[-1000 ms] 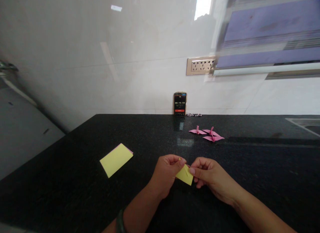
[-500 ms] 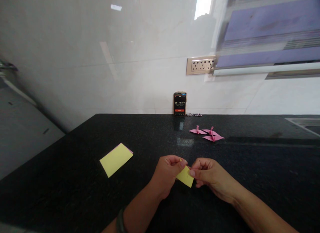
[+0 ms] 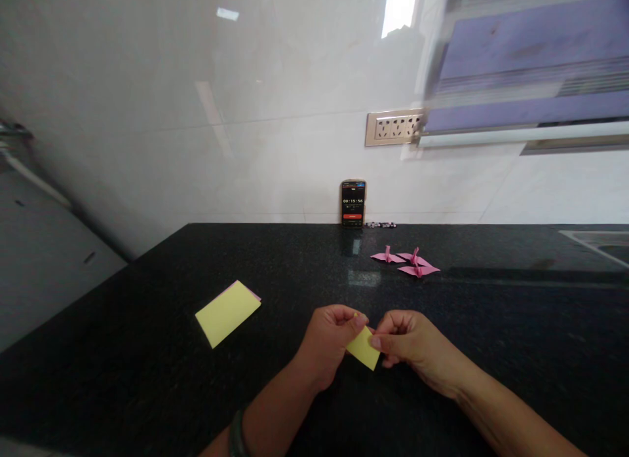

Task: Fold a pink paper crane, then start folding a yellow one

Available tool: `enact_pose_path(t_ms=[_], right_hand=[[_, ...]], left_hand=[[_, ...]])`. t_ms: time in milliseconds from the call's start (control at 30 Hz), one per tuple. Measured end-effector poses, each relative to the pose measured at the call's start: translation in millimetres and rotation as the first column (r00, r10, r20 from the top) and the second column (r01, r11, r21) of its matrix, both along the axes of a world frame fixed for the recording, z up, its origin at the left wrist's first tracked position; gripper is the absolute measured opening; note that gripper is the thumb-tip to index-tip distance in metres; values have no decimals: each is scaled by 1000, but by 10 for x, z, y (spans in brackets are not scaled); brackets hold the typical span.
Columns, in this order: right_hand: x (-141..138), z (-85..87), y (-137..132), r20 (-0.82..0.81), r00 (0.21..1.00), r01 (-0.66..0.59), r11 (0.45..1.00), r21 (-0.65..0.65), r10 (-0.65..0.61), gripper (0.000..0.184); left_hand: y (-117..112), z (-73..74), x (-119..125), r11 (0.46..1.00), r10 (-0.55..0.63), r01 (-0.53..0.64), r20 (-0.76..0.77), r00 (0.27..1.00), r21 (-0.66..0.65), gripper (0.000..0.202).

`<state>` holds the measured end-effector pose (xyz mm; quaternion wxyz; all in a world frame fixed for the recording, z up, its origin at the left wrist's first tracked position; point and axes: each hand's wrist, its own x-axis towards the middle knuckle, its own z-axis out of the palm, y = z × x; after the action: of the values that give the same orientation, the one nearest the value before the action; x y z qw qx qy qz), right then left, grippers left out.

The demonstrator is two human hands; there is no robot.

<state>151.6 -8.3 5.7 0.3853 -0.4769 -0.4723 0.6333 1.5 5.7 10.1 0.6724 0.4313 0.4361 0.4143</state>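
Note:
Between my two hands is a small folded piece of yellow paper (image 3: 362, 350), held just above the dark countertop. My left hand (image 3: 328, 346) pinches its upper left part between thumb and fingers. On the opposite side, my right hand (image 3: 407, 342) grips the right edge with thumb and forefinger. The fingertips hide part of the paper's upper edge. Off to the left lies a stack of yellow paper (image 3: 228, 314), with a pinkish sheet peeking out beneath. Beyond my right hand, three pink paper cranes (image 3: 417, 271) sit close together.
A phone (image 3: 353, 203) showing a timer leans upright on the wall, with a patterned strap (image 3: 381, 225) beside it. Sockets (image 3: 393, 128) are set in the wall. A sink edge (image 3: 594, 247) shows at the right of the black countertop (image 3: 147, 372).
The lower corner of the yellow paper has shifted very slightly left and down. Both hands keep their grip and nearly the same place.

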Motion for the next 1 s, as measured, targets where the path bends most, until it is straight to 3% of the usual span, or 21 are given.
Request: enact_pose_path(t_ms=[167,300,467,700,833,1000], right_hand=[[-6,7,-2,234,971,6,989,148,-41,14],[-9,-14,-6,318,943,23,975,222,-94,15],[-20,-6,-13,349,930,15,964,266,-111,13],[15,19,-1,361,928,2,967,254,-97,10],[19,-19,20,334,939,-5,966,259,-85,9],[-25,-74,7,325,944,-47,955,292,-53,13]], left_hand=[[2,-15,9,1000,-11,11,16,1000,-28,21],[-10,-17,16,999,-30,30,27,999,-21,23],[-7,-25,31,1000,1,-1,-21,1000,2,17],[9,-17,23,999,-6,5,-13,1000,-43,31],[13,-28,6,999,-37,37,12,999,-2,22],[10,-37,4,1000,14,-14,25,1000,20,15]])
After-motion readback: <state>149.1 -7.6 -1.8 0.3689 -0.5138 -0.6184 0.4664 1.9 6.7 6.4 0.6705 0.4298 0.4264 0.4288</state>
